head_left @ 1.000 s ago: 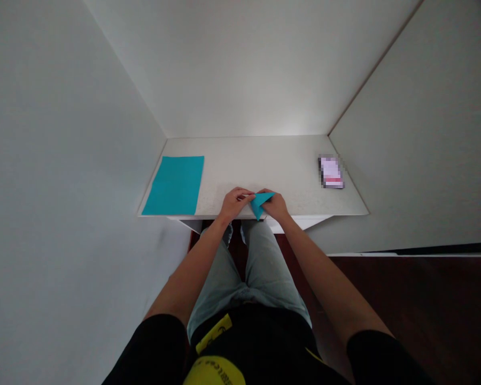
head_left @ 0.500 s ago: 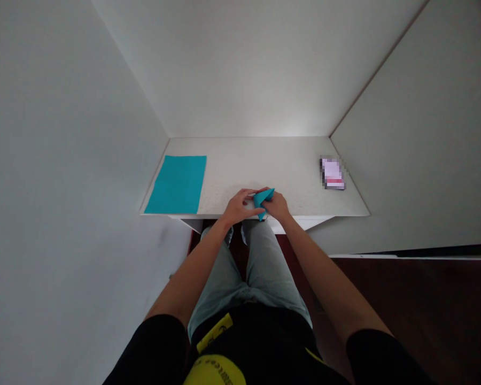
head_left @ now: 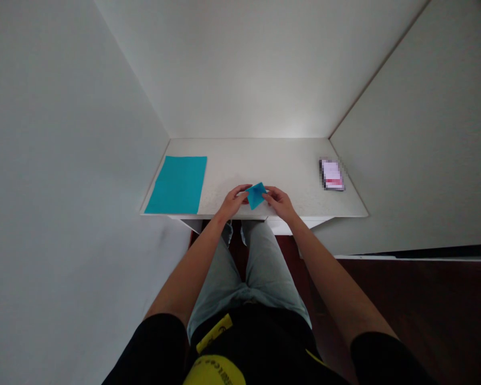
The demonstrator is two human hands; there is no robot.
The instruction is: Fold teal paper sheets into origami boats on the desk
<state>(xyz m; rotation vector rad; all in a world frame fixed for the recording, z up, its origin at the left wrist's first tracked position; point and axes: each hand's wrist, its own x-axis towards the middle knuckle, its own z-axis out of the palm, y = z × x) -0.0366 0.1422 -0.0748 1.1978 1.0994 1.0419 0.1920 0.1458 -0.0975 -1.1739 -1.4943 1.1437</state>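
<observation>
A small folded piece of blue paper [head_left: 256, 196], diamond-shaped in outline, is held between my two hands just above the front part of the white table. My left hand [head_left: 235, 202] pinches its left corner, thumb on the near face. On the opposite corner, my right hand [head_left: 279, 201] grips it between thumb and fingers. The fingers behind the paper are partly hidden. A flat blue sheet [head_left: 178, 184] lies to the left of my left hand, apart from it.
The white table [head_left: 244, 155] meets a wall at the back and panels on both sides. A blurred-out phone-like object [head_left: 332, 175] lies near its right edge. My legs [head_left: 260, 262] are below the table's front edge.
The folded paper has gone from an upright, partly opened shape to a flatter diamond facing me. My hands have moved apart to its left and right corners.
</observation>
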